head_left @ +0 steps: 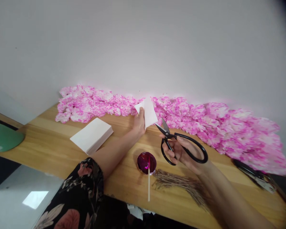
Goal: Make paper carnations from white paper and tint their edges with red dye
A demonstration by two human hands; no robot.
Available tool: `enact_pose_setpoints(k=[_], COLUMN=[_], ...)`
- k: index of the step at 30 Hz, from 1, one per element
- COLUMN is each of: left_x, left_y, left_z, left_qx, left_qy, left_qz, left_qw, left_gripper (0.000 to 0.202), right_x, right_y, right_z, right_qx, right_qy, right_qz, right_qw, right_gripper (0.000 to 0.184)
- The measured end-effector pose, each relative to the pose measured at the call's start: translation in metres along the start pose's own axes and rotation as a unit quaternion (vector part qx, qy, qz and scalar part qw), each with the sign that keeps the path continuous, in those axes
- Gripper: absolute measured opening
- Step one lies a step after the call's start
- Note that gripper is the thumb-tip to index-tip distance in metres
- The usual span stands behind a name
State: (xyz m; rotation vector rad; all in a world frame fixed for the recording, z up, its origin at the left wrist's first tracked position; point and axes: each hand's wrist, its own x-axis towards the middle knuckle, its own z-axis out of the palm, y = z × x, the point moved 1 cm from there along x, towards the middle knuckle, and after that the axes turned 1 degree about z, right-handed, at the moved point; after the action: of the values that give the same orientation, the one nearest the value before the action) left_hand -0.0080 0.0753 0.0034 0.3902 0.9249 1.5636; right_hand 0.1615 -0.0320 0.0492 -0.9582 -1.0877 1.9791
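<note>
My left hand [139, 121] grips a folded piece of white paper [150, 113], thumb on its near face, held up over the table. In my right hand [178, 149] is a pair of black-handled scissors [167, 134], fingers through the handle loops. The blades are apart, and their tips point at the paper's lower right corner; whether they touch it I cannot tell. Below the hands stands a small bowl of dark magenta liquid [143, 163] with a pale stick [149, 186] leaning in it. A stack of white paper [92, 135] lies left of my left forearm.
Pink and white paper flowers [219, 127] form a long row against the wall. A bundle of thin brown twigs [181, 183] lies beneath my right hand. Dark tools [255, 176] rest at the right, and a green round object [5, 136] is at the table's left edge [33, 146].
</note>
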Motion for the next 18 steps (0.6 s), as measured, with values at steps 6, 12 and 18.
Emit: enact_pose_setpoints(k=[6, 12, 18], left_x=[0.002, -0.002, -0.006], left_y=[-0.005, -0.009, -0.01], left_z=[-0.001, 0.001, 0.002], left_qx=[-0.02, -0.024, -0.01], left_qy=[-0.02, -0.029, -0.027], left_qz=[0.067, 0.072, 0.076], left_qw=[0.997, 0.997, 0.997], left_gripper=[0.023, 0.024, 0.027], right_x=[0.006, 0.011, 0.01], right_y=[0.006, 0.012, 0.01], right_z=[-0.006, -0.007, -0.004], right_qx=[0.017, 0.027, 0.037], right_qy=[-0.013, -0.025, -0.004], right_qz=[-0.014, -0.019, -0.035], right_qw=[1.0, 0.999, 0.999], right_gripper=[0.04, 0.039, 0.037])
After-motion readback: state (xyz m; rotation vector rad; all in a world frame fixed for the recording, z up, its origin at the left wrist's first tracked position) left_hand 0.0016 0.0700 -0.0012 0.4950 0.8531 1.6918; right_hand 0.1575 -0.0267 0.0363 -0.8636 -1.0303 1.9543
